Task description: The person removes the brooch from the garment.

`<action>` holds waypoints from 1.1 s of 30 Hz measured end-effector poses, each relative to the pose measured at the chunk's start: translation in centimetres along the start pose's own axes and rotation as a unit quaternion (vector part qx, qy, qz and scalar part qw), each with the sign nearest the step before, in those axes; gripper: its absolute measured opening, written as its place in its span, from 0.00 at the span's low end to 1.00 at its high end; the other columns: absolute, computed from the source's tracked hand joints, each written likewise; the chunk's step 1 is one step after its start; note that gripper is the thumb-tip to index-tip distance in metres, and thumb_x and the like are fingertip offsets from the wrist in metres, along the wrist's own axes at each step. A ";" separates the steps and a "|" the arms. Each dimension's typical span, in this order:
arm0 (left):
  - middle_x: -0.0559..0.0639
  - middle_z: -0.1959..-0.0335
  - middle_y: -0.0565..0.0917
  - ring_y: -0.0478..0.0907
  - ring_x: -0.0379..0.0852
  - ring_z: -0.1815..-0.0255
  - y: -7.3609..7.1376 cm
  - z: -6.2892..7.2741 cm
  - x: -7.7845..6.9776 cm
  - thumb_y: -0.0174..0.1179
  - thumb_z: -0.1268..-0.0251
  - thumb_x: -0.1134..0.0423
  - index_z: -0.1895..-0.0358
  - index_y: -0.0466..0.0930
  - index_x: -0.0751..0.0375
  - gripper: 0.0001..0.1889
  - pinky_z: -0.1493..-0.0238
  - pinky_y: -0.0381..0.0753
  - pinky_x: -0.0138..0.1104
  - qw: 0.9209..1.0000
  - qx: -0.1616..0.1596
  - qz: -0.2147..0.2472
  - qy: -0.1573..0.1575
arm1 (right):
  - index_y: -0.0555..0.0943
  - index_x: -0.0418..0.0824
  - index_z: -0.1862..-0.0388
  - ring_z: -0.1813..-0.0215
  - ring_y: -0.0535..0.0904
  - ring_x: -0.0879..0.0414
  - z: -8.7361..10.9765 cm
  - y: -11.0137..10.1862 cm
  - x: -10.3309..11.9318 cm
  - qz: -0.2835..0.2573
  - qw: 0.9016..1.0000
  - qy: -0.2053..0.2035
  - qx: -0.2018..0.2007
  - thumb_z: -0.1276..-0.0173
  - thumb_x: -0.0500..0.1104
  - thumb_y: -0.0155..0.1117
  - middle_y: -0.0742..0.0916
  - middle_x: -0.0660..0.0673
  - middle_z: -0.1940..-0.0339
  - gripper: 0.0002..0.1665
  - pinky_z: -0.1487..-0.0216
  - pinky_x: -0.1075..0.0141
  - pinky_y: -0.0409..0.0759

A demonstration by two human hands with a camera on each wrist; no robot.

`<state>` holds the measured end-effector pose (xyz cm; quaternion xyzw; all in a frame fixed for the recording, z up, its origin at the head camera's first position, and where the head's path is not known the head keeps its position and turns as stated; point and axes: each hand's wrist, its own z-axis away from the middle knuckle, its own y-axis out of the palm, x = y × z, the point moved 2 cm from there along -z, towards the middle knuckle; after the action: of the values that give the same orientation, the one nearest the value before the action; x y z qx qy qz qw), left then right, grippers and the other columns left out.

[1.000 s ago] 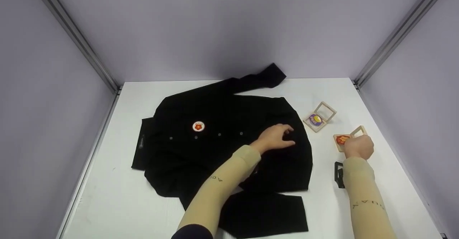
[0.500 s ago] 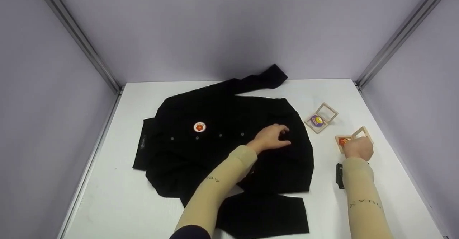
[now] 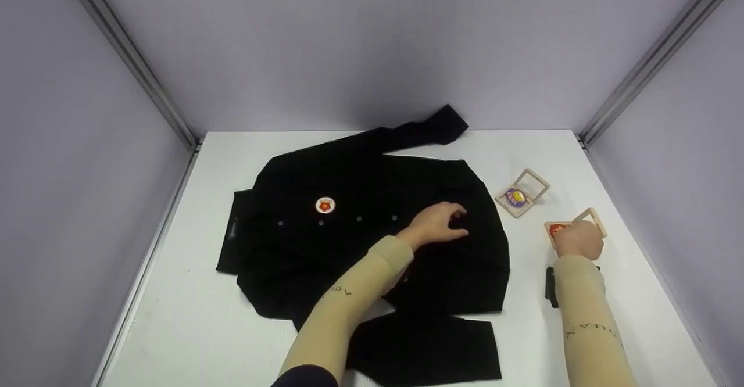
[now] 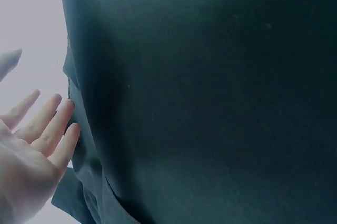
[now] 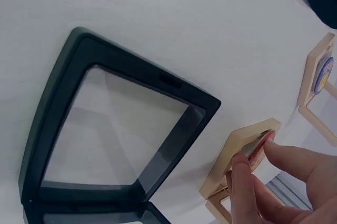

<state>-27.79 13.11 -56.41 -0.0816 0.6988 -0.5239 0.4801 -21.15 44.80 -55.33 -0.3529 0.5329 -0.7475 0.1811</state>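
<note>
My right hand (image 3: 580, 242) is at a small open wooden case (image 5: 221, 161) on the right side of the table. In the right wrist view its thumb and fingers pinch a round red badge (image 5: 261, 148), which stands tilted in the case with its silvery back partly showing. My left hand (image 3: 435, 224) hovers low over the lower part of a black buttoned jacket (image 3: 349, 172), fingers relaxed and holding nothing. A white round badge with a red flower (image 3: 325, 205) lies on the jacket, above its row of buttons.
Another open wooden case (image 3: 532, 183) holds a purple and yellow badge (image 3: 515, 197), beyond the right hand. A black framed case (image 5: 179, 84) stands open beneath the right forearm. Grey walls (image 3: 372, 50) enclose the white table (image 3: 174, 317) at the back and sides.
My left hand has drawn slightly left over the jacket. The right hand stays at the wooden case, and less of the red badge shows in the head view. The whole head view has shifted slightly.
</note>
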 end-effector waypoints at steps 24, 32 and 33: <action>0.50 0.38 0.86 0.85 0.46 0.39 -0.8 1.0 1.4 0.67 0.27 0.48 0.31 0.79 0.53 0.26 0.35 0.83 0.37 1.000 -0.004 0.001 -0.018 | 0.78 0.16 0.47 0.48 0.87 0.29 -0.2 0.1 0.4 0.057 0.998 -0.040 0.003 0.30 0.39 0.56 0.86 0.19 0.48 0.25 0.57 0.44 0.89; 0.50 0.38 0.86 0.85 0.46 0.40 -1.1 1.3 1.6 0.68 0.27 0.47 0.31 0.79 0.53 0.27 0.36 0.83 0.37 1.000 -0.003 0.000 -0.025 | 0.79 0.18 0.46 0.51 0.88 0.30 -0.1 0.3 0.5 0.070 0.996 -0.052 0.001 0.30 0.47 0.63 0.87 0.21 0.50 0.31 0.60 0.45 0.88; 0.50 0.38 0.86 0.85 0.47 0.40 -1.1 1.3 1.6 0.68 0.27 0.47 0.31 0.79 0.53 0.27 0.36 0.83 0.37 1.000 -0.004 0.001 -0.024 | 0.79 0.18 0.46 0.51 0.88 0.30 -0.1 0.4 0.4 0.072 0.996 -0.051 0.000 0.30 0.47 0.63 0.87 0.22 0.50 0.31 0.59 0.45 0.88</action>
<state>-28.06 10.76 -56.48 -0.0959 0.6891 -0.5186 0.4970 -21.51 44.43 -55.54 -0.3512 0.5467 -0.7139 0.2610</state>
